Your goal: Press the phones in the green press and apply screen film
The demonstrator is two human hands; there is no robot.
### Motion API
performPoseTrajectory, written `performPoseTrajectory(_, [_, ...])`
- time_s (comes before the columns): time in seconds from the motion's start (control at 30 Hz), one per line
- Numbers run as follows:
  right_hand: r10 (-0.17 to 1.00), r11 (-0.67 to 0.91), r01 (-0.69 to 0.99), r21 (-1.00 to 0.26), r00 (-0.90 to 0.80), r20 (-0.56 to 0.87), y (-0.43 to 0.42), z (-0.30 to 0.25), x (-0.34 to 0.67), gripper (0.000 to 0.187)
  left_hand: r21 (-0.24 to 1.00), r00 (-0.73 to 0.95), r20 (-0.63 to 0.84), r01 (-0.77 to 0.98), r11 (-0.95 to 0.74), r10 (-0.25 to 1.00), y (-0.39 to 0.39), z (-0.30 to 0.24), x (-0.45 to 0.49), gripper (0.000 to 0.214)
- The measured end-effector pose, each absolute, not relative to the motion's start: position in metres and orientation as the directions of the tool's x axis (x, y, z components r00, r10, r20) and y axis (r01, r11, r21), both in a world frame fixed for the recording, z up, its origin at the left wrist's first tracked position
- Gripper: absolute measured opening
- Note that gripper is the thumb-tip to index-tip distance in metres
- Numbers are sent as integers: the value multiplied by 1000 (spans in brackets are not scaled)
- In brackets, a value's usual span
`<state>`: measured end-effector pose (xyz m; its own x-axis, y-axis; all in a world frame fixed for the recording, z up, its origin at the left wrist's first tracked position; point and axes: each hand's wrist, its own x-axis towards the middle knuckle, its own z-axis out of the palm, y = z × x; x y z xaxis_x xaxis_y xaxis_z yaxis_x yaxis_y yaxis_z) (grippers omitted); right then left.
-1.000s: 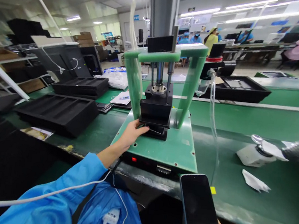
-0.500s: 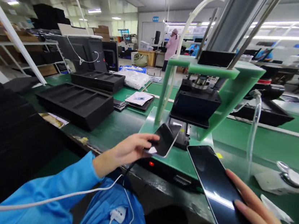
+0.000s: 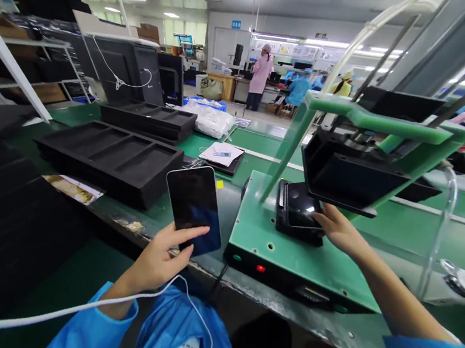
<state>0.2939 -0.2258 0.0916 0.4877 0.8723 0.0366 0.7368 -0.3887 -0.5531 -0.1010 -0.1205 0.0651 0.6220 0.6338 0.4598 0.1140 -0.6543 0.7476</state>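
My left hand (image 3: pixel 160 258) grips the lower end of a dark phone (image 3: pixel 193 207) and holds it upright over the table's front edge, left of the green press. My right hand (image 3: pixel 338 230) reaches under the black press head (image 3: pixel 353 175), its fingers resting on a second phone (image 3: pixel 302 208) that lies in the black nest on the green base plate (image 3: pixel 290 254). The fingertips are partly hidden against the phone's edge. A red light (image 3: pixel 260 268) glows on the front of the press.
Black foam trays (image 3: pixel 111 156) lie to the left, with more stacked behind them. A paper sheet sits on a dark pad (image 3: pixel 221 156) behind the held phone. A clear hose (image 3: pixel 436 238) hangs at the right. People stand at far benches.
My left hand drew the first phone out of the press and over to the left. My right hand set the second phone into the nest under the raised head.
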Motion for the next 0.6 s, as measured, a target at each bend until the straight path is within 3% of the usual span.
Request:
performPoseTrajectory(0.13, [889,-445,834,-326,456,-46,-212,105,291,33,430,661,576,255,-866,481,-106,47,-71,53])
performPoseTrajectory(0.23, [879,-476,856,-204,469,-85,-209,106,288,43,194,725,591,299,-934,355,-105,30,-41,87])
performPoseTrajectory(0.33, [887,-462,876,-141,458,-58,-236,96,286,50,52,782,553,312,-949,287,-108,19,-19,100])
performPoseTrajectory(0.4, [927,-371,924,-97,375,25,-274,80,286,55,20,811,519,305,-952,271,-109,15,-11,98])
performPoseTrajectory(0.5, [968,-103,992,-79,118,220,-341,46,289,66,52,835,473,293,-955,282,-106,12,-5,92])
performPoseTrajectory(0.57, [940,-8,986,-165,64,336,-375,21,293,76,122,837,448,290,-949,314,-105,12,-4,90])
performPoseTrajectory(0.6, [926,-2,962,-272,104,364,-385,10,295,71,174,833,436,292,-940,340,-107,12,-4,90])
